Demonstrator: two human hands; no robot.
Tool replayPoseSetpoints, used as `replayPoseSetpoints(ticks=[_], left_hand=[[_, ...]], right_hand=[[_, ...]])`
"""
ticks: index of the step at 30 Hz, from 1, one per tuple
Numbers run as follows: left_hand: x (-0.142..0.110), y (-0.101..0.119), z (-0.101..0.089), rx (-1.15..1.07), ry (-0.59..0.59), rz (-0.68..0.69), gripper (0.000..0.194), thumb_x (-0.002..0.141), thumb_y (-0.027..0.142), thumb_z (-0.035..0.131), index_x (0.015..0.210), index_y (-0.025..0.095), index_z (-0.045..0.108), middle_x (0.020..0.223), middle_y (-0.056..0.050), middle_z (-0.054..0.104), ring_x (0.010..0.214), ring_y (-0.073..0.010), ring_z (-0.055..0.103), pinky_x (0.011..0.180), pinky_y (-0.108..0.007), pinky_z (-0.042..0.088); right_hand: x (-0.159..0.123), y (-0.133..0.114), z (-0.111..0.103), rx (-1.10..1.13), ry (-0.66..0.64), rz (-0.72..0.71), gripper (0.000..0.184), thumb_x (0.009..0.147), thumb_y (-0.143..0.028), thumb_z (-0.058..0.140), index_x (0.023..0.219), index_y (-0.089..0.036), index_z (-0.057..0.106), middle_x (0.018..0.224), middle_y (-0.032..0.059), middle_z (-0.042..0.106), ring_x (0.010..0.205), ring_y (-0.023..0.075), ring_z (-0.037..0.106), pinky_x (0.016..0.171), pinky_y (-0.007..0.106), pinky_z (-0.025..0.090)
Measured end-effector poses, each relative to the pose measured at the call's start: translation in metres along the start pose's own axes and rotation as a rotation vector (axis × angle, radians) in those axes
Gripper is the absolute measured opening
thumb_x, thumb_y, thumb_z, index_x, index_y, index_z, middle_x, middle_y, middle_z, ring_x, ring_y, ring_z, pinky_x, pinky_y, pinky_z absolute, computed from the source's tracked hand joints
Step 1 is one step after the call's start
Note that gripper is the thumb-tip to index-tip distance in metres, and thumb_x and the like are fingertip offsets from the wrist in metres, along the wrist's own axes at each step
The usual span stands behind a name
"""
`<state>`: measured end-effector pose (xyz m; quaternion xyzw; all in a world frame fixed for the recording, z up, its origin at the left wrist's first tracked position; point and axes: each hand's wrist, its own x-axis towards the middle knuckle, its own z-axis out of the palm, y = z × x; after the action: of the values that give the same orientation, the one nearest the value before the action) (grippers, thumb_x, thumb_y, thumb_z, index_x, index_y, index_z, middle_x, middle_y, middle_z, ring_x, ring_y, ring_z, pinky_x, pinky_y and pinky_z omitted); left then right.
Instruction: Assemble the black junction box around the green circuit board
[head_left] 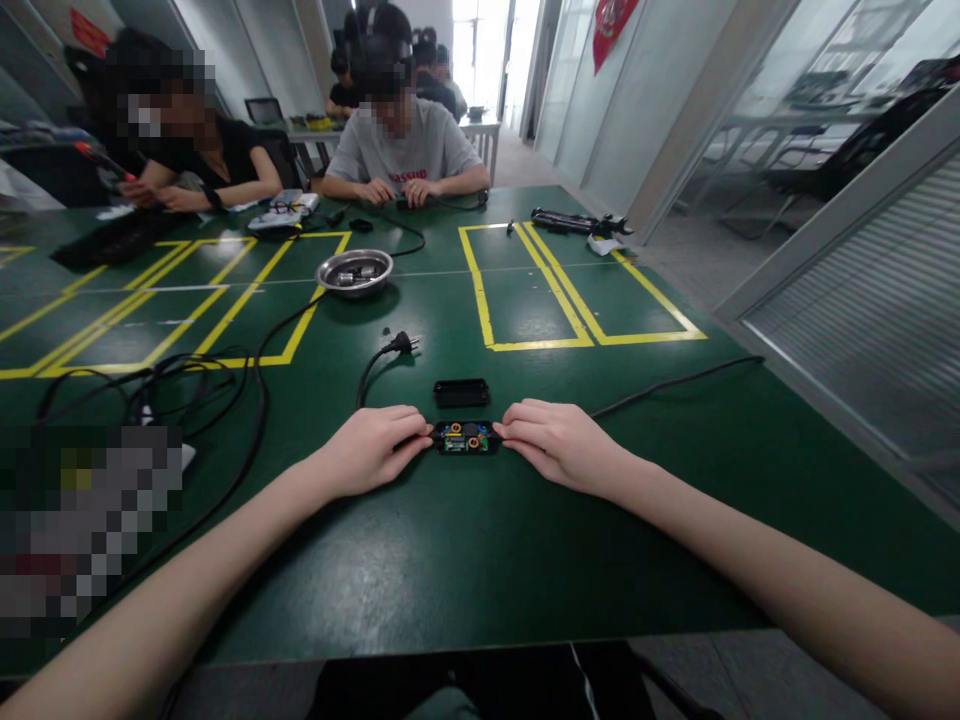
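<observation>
A small black open case [466, 452] lies on the green table in front of me, with a circuit board [456, 441] and copper coils showing inside. At its left end, my left hand [379, 447] pinches the power cord where it enters the case. My right hand [562, 445] pinches the cord at the opposite end. Just beyond the case rests its black cover [460, 392], hollow side up. The black plug [403, 343] lies past my left hand on a cord running behind it. Another black cord [675, 381] trails off right from behind my right hand.
A metal bowl [354, 273] with small metal parts stands farther back. Coiled black cables [180, 385] lie at left, near a blurred-out object [82, 530]. Yellow tape [540, 346] marks the table [420, 580]. A black tool [577, 221] lies back right. Other people sit across.
</observation>
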<state>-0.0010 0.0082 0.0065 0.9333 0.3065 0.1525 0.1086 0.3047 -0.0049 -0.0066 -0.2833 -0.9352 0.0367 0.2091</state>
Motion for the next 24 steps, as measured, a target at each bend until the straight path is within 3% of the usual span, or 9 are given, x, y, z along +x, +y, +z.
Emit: replayPoseSetpoints(ticks=[4, 11, 13, 15, 17, 20, 24], left_hand=[[-0.001, -0.003, 0.002, -0.012, 0.005, -0.016, 0.027, 0.107, 0.029, 0.046, 0.09, 0.018, 0.065, 0.085, -0.004, 0.068, 0.075, -0.0148, 0.067, 0.066, -0.023, 0.05], [0.003, -0.005, 0.007, 0.158, 0.161, 0.013, 0.028, 0.104, 0.028, 0.049, 0.089, 0.016, 0.07, 0.084, -0.007, 0.07, 0.077, -0.019, 0.064, 0.07, -0.03, 0.051], [0.004, -0.005, 0.008, 0.181, 0.2, 0.01, 0.027, 0.103, 0.03, 0.051, 0.091, 0.017, 0.071, 0.083, -0.007, 0.071, 0.079, -0.0202, 0.064, 0.072, -0.033, 0.052], [0.005, -0.004, 0.009, 0.182, 0.222, -0.022, 0.027, 0.102, 0.036, 0.054, 0.1, 0.016, 0.072, 0.088, -0.008, 0.073, 0.082, -0.0218, 0.066, 0.075, -0.035, 0.053], [0.006, -0.004, 0.011, 0.18, 0.219, -0.062, 0.039, 0.098, 0.046, 0.06, 0.119, 0.015, 0.071, 0.101, -0.011, 0.073, 0.092, -0.0257, 0.067, 0.082, -0.04, 0.055], [0.007, -0.005, 0.013, 0.172, 0.158, -0.082, 0.064, 0.091, 0.058, 0.067, 0.14, 0.018, 0.063, 0.124, -0.015, 0.068, 0.11, -0.0325, 0.063, 0.094, -0.05, 0.054], [0.007, -0.005, 0.015, 0.127, 0.126, -0.068, 0.05, 0.095, 0.048, 0.066, 0.136, 0.02, 0.067, 0.128, -0.016, 0.067, 0.116, -0.0326, 0.062, 0.099, -0.052, 0.053]], right_hand=[[0.001, -0.003, 0.003, -0.102, 0.016, -0.004, 0.03, 0.108, -0.018, 0.044, 0.098, -0.017, 0.072, 0.093, 0.0092, 0.072, 0.08, 0.0193, 0.062, 0.07, 0.031, 0.05], [0.007, 0.004, 0.011, -0.081, 0.085, 0.075, 0.02, 0.103, -0.021, 0.05, 0.1, -0.018, 0.07, 0.097, 0.0101, 0.068, 0.086, 0.0224, 0.06, 0.075, 0.035, 0.051], [0.008, 0.003, 0.013, -0.048, 0.153, 0.115, 0.019, 0.1, -0.024, 0.054, 0.107, -0.016, 0.07, 0.104, 0.0122, 0.066, 0.091, 0.0243, 0.059, 0.078, 0.038, 0.052], [0.009, 0.003, 0.014, -0.03, 0.175, 0.171, 0.03, 0.096, -0.026, 0.057, 0.12, -0.014, 0.068, 0.11, 0.0141, 0.064, 0.096, 0.0267, 0.057, 0.081, 0.041, 0.052], [0.01, 0.004, 0.015, -0.034, 0.131, 0.223, 0.043, 0.095, -0.028, 0.056, 0.135, -0.014, 0.063, 0.115, 0.0147, 0.063, 0.101, 0.0286, 0.055, 0.086, 0.045, 0.05], [0.012, 0.006, 0.018, -0.042, 0.043, 0.268, 0.048, 0.1, -0.037, 0.053, 0.142, -0.017, 0.061, 0.118, 0.015, 0.062, 0.105, 0.0301, 0.053, 0.092, 0.048, 0.047], [0.013, 0.005, 0.018, 0.025, 0.007, 0.261, 0.046, 0.104, -0.045, 0.05, 0.138, -0.017, 0.064, 0.117, 0.0151, 0.064, 0.106, 0.0298, 0.054, 0.092, 0.049, 0.046]])
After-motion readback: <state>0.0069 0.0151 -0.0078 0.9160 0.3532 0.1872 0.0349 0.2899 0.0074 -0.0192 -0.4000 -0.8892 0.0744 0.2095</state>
